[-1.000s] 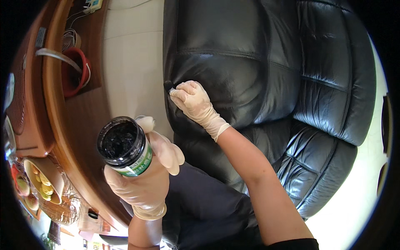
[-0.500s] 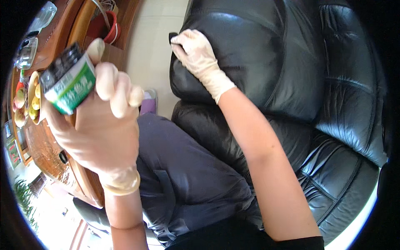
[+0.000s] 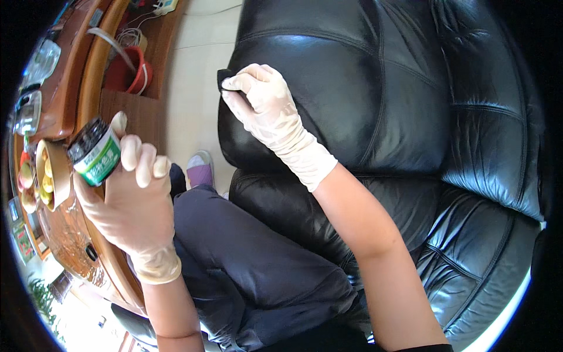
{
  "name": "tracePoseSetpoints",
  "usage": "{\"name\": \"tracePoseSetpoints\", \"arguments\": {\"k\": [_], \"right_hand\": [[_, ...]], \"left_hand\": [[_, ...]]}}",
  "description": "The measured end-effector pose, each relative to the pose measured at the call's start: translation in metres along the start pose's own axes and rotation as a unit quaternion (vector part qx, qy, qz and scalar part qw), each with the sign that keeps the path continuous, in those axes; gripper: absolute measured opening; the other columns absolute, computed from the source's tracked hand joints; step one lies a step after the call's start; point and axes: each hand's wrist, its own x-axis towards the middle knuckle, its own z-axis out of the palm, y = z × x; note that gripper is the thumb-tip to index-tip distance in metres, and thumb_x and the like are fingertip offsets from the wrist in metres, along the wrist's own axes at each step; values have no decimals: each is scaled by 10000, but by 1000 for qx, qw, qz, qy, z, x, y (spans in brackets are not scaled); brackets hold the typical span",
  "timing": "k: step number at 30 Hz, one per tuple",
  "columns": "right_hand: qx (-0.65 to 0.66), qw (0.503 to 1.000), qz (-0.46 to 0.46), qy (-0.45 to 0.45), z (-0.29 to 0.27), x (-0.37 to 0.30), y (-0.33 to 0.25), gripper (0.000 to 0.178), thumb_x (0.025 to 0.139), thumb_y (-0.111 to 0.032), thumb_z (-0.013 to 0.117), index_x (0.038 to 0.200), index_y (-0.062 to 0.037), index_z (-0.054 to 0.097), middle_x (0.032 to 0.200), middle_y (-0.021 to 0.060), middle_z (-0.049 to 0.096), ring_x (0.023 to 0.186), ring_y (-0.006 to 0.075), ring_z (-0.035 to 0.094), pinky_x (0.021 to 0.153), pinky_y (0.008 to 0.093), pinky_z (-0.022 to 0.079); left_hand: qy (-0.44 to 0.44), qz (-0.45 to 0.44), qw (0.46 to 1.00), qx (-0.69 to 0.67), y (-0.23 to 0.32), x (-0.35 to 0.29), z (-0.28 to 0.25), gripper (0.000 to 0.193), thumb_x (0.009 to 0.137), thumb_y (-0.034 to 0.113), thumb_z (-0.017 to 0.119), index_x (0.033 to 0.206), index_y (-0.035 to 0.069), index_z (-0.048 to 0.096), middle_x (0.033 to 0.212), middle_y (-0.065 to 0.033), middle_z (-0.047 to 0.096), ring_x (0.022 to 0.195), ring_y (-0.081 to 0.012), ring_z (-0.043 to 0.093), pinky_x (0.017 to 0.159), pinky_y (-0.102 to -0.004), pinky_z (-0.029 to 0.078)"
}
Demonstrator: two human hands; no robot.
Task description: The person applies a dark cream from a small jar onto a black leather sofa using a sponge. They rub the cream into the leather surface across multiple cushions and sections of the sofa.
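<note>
My left hand (image 3: 134,202), in a whitish thin glove, is closed around a small dark jar (image 3: 94,152) with a green and white label. The jar tilts toward the upper left, above the wooden table's edge. My right hand (image 3: 262,102), gloved the same way, pinches a small black object (image 3: 223,78) between thumb and fingers. Its kind is hard to make out, as the fingers hide part of it. That hand is over the left edge of a black leather sofa seat (image 3: 328,82).
On the wooden table (image 3: 64,220) at the left stands a bowl (image 3: 60,176) of yellowish fruit, with glass containers (image 3: 28,111) beyond it. A red bucket (image 3: 141,73) sits on a low wooden shelf. A purple slipper (image 3: 200,171) shows on the pale floor (image 3: 199,76).
My left hand with the jar has moved lower and farther from the view. My right hand, still pinching the black object, appears farther left and slightly lower, while the whole view has shifted.
</note>
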Motion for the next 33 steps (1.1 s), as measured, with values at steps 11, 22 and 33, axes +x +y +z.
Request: {"name": "tracePoseSetpoints", "arguments": {"k": [11, 22, 33], "right_hand": [[-97, 995, 1, -26, 13, -24, 29, 213, 770, -23, 763, 947, -72, 655, 877, 69, 614, 799, 275, 611, 751, 378, 518], [-88, 996, 11, -11, 18, -27, 37, 247, 758, -15, 776, 962, -72, 647, 869, 72, 609, 798, 280, 614, 741, 380, 524], [-56, 996, 57, 24, -17, -23, -20, 235, 736, -18, 775, 923, -94, 654, 873, 44, 591, 827, 235, 615, 1110, 535, 389]], "left_hand": [[18, -21, 999, 20, -14, 14, 6, 664, 988, 493, 527, 1370, -25, 366, 766, -1, 337, 624, -113, 322, 631, -298, 289], [29, -20, 999, 31, -11, 17, 1, 638, 992, 481, 544, 1350, -25, 393, 734, -3, 357, 596, -108, 332, 602, -298, 293], [-13, -25, 997, 67, -19, 13, 4, 657, 1020, 537, 469, 1354, -28, 446, 708, 27, 364, 574, -83, 339, 548, -257, 308]]}}
